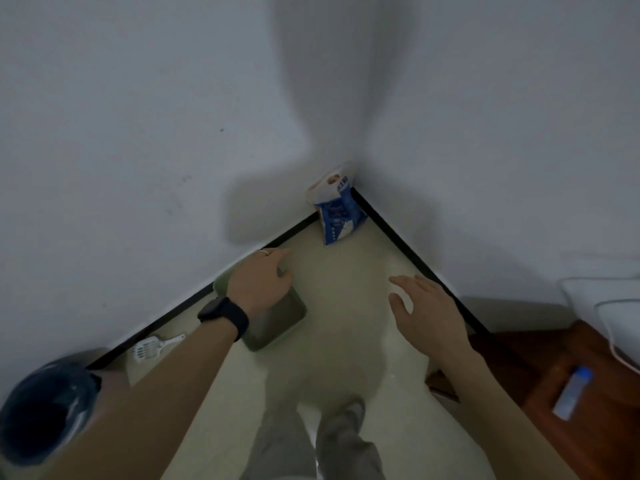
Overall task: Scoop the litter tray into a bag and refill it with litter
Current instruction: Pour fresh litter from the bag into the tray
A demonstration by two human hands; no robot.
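Over the green litter tray hangs the left hand, grip apart; the right hand, nearby, spreads its grip too.

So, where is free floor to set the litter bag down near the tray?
The floor is bare between the litter tray and the right skirting, in front of the litter bag. The left wall is crowded: tray, scoop, lined bin.

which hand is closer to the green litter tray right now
Left. The left hand is over the far end of the litter tray, overlapping its rim; whether it touches is unclear. The right hand hovers open over the floor, well to the tray's right.
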